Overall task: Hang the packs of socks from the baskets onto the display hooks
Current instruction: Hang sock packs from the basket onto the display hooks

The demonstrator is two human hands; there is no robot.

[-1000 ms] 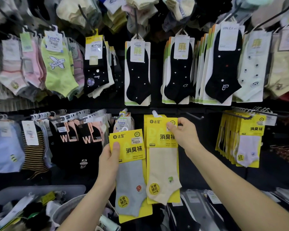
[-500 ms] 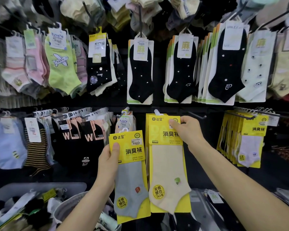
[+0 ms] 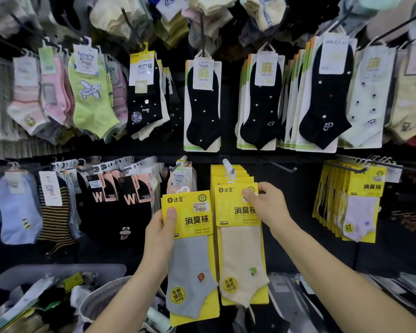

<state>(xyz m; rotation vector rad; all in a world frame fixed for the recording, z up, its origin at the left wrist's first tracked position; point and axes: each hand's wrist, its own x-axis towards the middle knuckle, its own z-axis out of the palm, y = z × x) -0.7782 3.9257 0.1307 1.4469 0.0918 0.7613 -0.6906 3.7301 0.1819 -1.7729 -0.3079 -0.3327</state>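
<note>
My left hand (image 3: pixel 160 234) grips a yellow card pack with a grey sock (image 3: pixel 190 258) by its left edge, thumb on the front, held upright just left of the centre hook. My right hand (image 3: pixel 264 205) pinches the top right of a yellow pack with a cream sock (image 3: pixel 240 251). That pack hangs at the front of a row of like packs on a white-tipped display hook (image 3: pixel 227 165). A round grey basket (image 3: pixel 99 301) sits below my left forearm.
A grey bin (image 3: pixel 58 270) of mixed sock packs sits at the lower left. More yellow packs (image 3: pixel 360 203) hang at the right. A bare black hook (image 3: pixel 281 165) juts out right of the centre row. Black, striped and pastel socks crowd the other hooks.
The cream-sock pack has swung from a tilt to hanging straight on the hook. My right hand stays on its top corner. My left hand has kept the grey-sock pack almost still.
</note>
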